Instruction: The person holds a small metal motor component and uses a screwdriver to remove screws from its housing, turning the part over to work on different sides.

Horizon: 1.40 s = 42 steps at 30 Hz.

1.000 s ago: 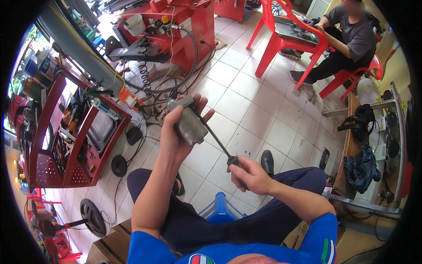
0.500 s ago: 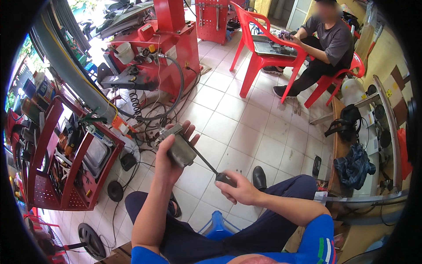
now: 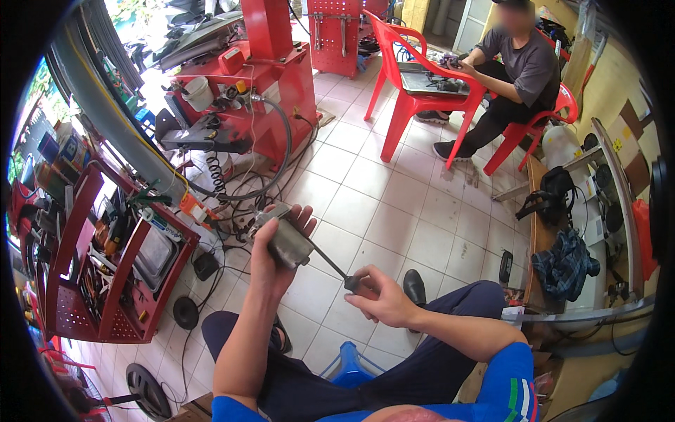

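Observation:
My left hand (image 3: 271,273) is closed around a grey cylindrical metal part that looks like a small motor (image 3: 291,245), thumb on its near side and fingertips showing beyond it. A screwdriver (image 3: 329,259) with a thin dark shaft and black handle slants from the motor's far side down to the right. Its handle sits in the curled thumb and fingers of my right hand (image 3: 387,298). The tip is hidden behind the motor, so I cannot tell what it touches. Both hands are above the tiled floor, in front of my knees.
A red tool cart (image 3: 112,281) stands at left, near loose cables and a red machine (image 3: 281,98). Ahead, a seated person works at a red plastic chair (image 3: 429,109) bearing a tray (image 3: 422,83). A bench (image 3: 538,232) with a bag and cloth runs along the right.
My right fingers have shifted their grip on the screwdriver handle, with the thumb and forefinger now more bent. The motor stays in my left hand, nearly still; the view has tilted slightly.

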{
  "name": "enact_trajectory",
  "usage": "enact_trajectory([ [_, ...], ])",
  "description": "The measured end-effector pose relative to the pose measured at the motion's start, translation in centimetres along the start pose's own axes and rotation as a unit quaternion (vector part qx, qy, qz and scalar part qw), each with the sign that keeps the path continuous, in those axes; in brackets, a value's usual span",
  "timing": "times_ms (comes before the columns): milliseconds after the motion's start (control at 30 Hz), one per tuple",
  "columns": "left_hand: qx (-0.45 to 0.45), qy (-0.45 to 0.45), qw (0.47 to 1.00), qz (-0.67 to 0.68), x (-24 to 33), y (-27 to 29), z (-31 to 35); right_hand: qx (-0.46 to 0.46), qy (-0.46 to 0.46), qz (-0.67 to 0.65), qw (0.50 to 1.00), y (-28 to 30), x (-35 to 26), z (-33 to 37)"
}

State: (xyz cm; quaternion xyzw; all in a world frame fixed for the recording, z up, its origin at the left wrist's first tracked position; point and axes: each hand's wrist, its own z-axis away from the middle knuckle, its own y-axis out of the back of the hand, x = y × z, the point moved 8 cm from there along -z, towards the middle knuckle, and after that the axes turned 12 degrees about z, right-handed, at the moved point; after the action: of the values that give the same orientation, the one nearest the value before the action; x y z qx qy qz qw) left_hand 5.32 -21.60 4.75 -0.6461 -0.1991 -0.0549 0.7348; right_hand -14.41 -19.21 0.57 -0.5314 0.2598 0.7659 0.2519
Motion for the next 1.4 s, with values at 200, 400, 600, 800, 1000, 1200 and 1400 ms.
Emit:
enact_trajectory([
  [200,0.000,-0.007,1.000,-0.002,0.4,0.2,-0.1,-0.052,0.013,-0.076,0.996,-1.0,-0.1,-0.2],
  [400,0.026,-0.008,1.000,0.013,0.5,0.7,-0.2,-0.134,-0.031,-0.090,0.986,-1.6,-1.2,0.5],
  [600,0.025,-0.024,0.999,0.018,0.7,1.0,-0.5,-0.127,-0.019,-0.071,0.989,-1.2,-0.9,0.4],
  [800,0.071,-0.062,0.995,0.029,2.3,1.7,-0.9,-0.099,-0.005,-0.073,0.992,-0.6,-1.3,0.3],
  [1000,0.109,-0.042,0.992,0.047,1.6,2.0,-0.5,-0.054,0.013,-0.108,0.993,0.3,-1.3,-0.3],
  [1200,0.116,-0.020,0.991,0.058,0.3,1.9,-0.8,-0.062,0.005,-0.101,0.993,0.4,-1.5,0.1],
  [1400,0.117,-0.014,0.992,0.053,-0.1,2.3,-0.9,-0.066,0.004,-0.104,0.992,0.5,-2.0,0.3],
])
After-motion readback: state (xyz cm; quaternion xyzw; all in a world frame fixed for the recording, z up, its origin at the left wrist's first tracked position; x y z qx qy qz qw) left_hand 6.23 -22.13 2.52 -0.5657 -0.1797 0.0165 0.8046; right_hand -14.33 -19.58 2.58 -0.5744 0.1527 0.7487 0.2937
